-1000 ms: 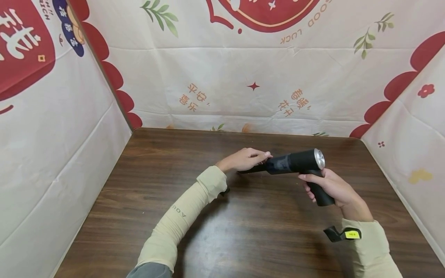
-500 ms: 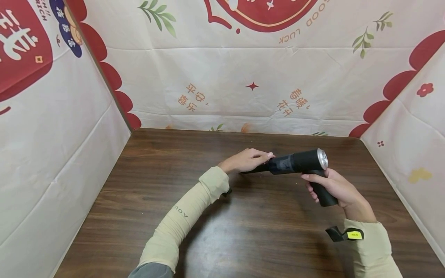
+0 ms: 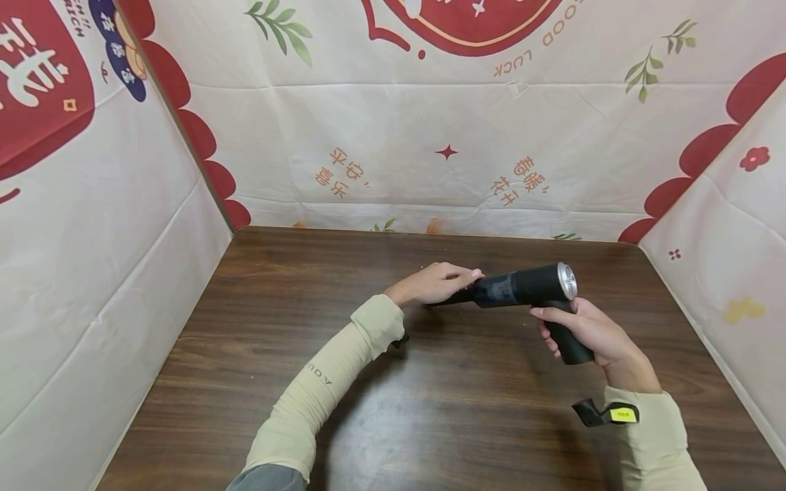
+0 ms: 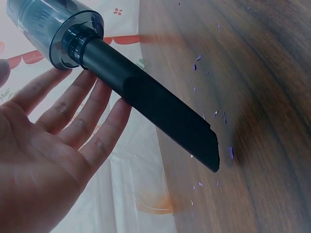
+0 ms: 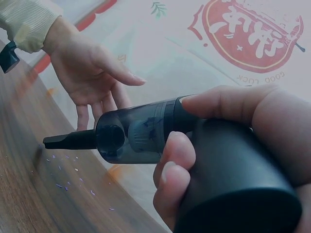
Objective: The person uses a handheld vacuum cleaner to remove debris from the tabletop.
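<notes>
My right hand grips the handle of a black handheld vacuum cleaner, its thumb lying along the top of the grip. The vacuum is held nearly level, silver end at the right, and its smoky clear dust cup faces left. A flat black crevice nozzle slopes down from the cup toward the tabletop. My left hand touches this nozzle with fingers straight, as the left wrist view shows. Small purple scraps lie scattered on the wood below and around the nozzle tip.
The brown wooden table is walled by printed white cloth at the back, left and right. The scraps lie toward the table's back edge.
Both hands and the vacuum have shifted very slightly right over the second, with a tiny drift back left lately. The hold on the vacuum is the same.
</notes>
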`<state>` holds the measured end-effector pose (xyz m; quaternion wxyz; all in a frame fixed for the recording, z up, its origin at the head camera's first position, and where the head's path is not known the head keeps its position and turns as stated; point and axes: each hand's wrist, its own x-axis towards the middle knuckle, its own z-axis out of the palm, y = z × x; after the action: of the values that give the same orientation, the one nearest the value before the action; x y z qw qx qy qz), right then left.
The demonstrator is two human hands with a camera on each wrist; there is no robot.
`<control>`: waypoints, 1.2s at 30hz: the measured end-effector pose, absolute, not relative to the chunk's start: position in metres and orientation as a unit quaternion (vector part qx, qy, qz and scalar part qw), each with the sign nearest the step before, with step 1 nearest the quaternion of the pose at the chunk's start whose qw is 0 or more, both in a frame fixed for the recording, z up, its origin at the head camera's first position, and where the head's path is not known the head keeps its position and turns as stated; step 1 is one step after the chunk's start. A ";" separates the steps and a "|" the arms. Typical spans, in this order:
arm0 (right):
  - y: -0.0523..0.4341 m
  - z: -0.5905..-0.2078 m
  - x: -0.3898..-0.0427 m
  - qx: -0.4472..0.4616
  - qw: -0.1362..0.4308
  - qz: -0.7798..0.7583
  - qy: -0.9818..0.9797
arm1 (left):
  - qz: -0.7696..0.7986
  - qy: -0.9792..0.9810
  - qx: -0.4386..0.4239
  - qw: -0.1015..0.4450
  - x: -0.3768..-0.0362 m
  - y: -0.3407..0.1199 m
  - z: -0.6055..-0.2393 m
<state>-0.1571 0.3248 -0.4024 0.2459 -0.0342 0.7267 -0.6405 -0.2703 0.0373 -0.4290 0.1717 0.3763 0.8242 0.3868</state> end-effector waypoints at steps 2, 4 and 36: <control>0.325 -0.402 -0.157 -0.033 0.245 -0.641 0.727 | 0.384 0.826 0.378 0.167 -0.270 0.038 -0.429; 0.325 -0.402 -0.157 -0.032 0.242 -0.641 0.728 | 0.383 0.827 0.378 0.166 -0.270 0.038 -0.429; 0.323 -0.402 -0.150 -0.031 0.234 -0.648 0.725 | 0.387 0.826 0.370 0.178 -0.259 0.040 -0.419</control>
<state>-0.1505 0.3232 -0.4024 0.2339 -0.0313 0.7245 -0.6476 -0.2588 0.0404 -0.4192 0.1781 0.3700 0.8256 0.3869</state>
